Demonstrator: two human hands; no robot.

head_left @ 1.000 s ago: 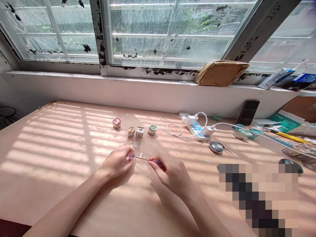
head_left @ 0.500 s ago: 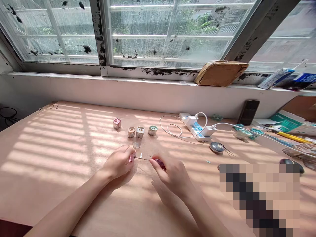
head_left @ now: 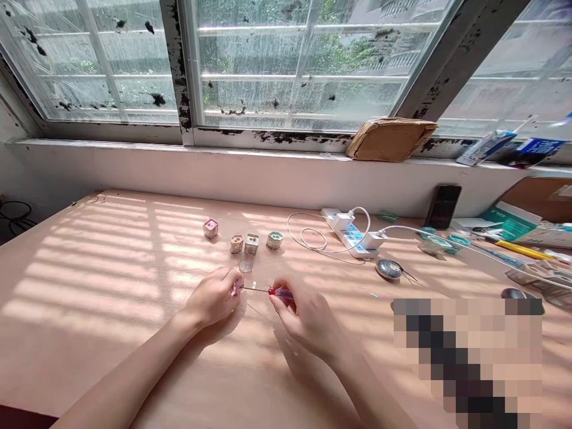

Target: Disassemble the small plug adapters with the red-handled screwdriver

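The left hand (head_left: 213,298) has its thumb and fingers pinched on a small pink piece (head_left: 236,288), holding it just over the table (head_left: 111,333), near the middle of the view. Take that piece as the centre of the clock, with twelve towards the window (head_left: 263,65).

At three o'clock the right hand (head_left: 308,313) is clamped on the handle of a screwdriver (head_left: 272,292). The handle is red and see-through, and the thin metal shaft points to nine, its tip at the pink piece (I cannot tell whether it sits inside or only touches).

A white chip (head_left: 254,285) lies at three, just beyond the shaft. The clear cup (head_left: 245,263) is close by, between twelve and one. Past it stand the orange pot (head_left: 236,243) at twelve and the white pot (head_left: 252,243) just beside it, towards one. The green pot (head_left: 274,239) is at one, apart from that pair, and the pink pot (head_left: 210,227) is at eleven, also apart.

Farther off at two are the power strip (head_left: 353,235), with white plugs in it, and, well beyond, a black phone (head_left: 443,206) leaning against the wall (head_left: 214,173).
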